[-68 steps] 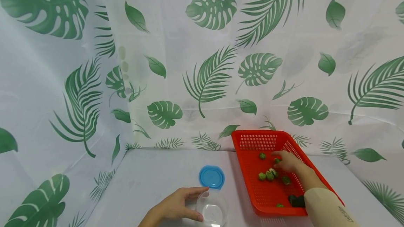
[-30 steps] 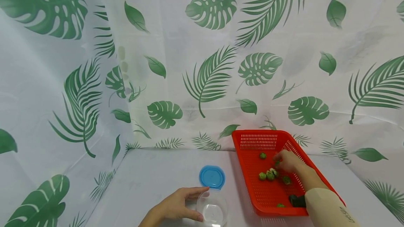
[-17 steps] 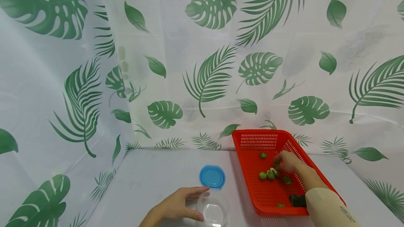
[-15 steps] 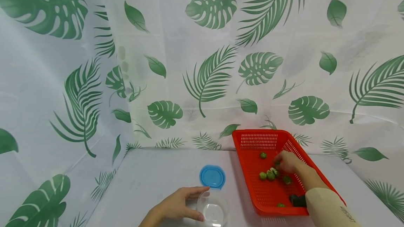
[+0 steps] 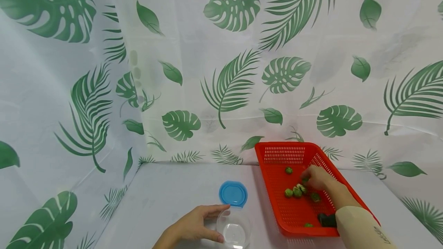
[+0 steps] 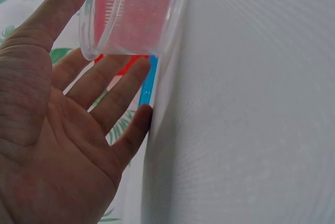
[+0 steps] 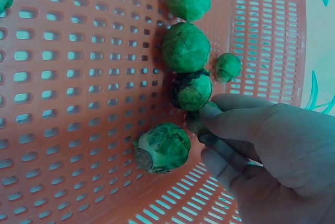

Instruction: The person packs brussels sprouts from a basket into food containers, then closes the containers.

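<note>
My left hand [image 5: 195, 223] holds a clear plastic tub [image 5: 236, 233] at its left side, with the thumb on the near side and the fingers reaching behind it. In the left wrist view the thumb meets the rim and the other fingers spread beneath the tub [image 6: 138, 17]. My right hand [image 5: 317, 178] is down inside the red basket [image 5: 271, 206]. Its thumb and fingertips pinch a small Brussels sprout [image 7: 194, 124], mostly covered by them. Several more sprouts lie close by, among them a large one [image 7: 163, 148] with its cut stem showing.
A blue lid [image 5: 233, 193] lies flat just behind the tub. One sprout [image 5: 288, 170] sits apart toward the basket's far end, another [image 5: 308, 225] near its front wall. A dark device [image 5: 327, 220] is at my right wrist. Leaf-patterned sheeting [image 5: 180, 87] hangs behind the table.
My right hand has dipped slightly in the basket, and its spread fingers have closed on a sprout. The left hand and tub stay where they were.
</note>
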Action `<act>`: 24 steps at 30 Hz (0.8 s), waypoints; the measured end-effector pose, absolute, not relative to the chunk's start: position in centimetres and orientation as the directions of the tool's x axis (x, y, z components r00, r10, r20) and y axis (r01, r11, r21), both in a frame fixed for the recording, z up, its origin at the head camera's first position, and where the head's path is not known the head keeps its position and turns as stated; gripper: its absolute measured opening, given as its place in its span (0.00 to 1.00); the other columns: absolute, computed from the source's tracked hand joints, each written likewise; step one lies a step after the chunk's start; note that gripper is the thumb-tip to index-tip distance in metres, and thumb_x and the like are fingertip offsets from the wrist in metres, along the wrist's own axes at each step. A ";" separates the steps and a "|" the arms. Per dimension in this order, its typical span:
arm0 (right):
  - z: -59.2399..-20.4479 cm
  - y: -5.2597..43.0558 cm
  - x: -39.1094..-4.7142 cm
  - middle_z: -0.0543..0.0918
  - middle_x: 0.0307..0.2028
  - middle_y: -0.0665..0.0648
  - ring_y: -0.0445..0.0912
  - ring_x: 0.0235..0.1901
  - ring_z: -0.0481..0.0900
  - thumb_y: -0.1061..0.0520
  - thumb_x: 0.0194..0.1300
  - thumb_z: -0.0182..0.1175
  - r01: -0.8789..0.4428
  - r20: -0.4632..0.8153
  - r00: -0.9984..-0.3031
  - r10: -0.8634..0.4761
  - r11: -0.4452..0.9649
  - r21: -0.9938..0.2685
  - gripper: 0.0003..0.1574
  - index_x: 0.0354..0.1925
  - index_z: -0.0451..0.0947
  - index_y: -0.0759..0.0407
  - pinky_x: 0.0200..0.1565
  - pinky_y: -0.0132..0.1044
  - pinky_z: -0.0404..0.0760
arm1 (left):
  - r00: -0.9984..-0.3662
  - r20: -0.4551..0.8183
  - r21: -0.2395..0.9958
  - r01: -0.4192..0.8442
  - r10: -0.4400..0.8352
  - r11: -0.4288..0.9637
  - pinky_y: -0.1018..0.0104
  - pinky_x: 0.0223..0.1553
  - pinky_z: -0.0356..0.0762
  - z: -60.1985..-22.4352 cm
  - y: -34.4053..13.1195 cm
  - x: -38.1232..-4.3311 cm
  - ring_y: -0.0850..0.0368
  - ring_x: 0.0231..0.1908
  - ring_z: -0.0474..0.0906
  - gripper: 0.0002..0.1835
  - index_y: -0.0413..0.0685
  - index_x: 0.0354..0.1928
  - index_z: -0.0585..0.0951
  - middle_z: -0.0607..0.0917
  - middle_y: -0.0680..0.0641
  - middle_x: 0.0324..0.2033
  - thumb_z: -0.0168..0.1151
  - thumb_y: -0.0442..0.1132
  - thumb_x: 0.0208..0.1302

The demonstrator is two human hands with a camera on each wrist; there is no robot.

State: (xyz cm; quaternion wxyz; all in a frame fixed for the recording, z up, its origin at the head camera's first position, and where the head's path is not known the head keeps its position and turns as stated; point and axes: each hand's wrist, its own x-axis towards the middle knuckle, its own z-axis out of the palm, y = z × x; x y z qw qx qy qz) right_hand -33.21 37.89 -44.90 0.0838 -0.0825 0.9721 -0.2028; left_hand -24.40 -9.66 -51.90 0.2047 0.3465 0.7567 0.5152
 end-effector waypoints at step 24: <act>-44.8 37.8 -33.4 0.89 0.44 0.65 0.55 0.42 0.83 0.65 0.63 0.70 -0.096 -0.073 -0.988 -0.136 0.910 -0.404 0.18 0.52 0.86 0.69 0.50 0.61 0.85 | -0.674 0.045 0.923 0.310 0.737 0.227 0.68 0.69 0.69 -51.9 -9.7 -24.3 0.61 0.67 0.77 0.42 0.64 0.76 0.71 0.81 0.55 0.67 0.79 0.48 0.60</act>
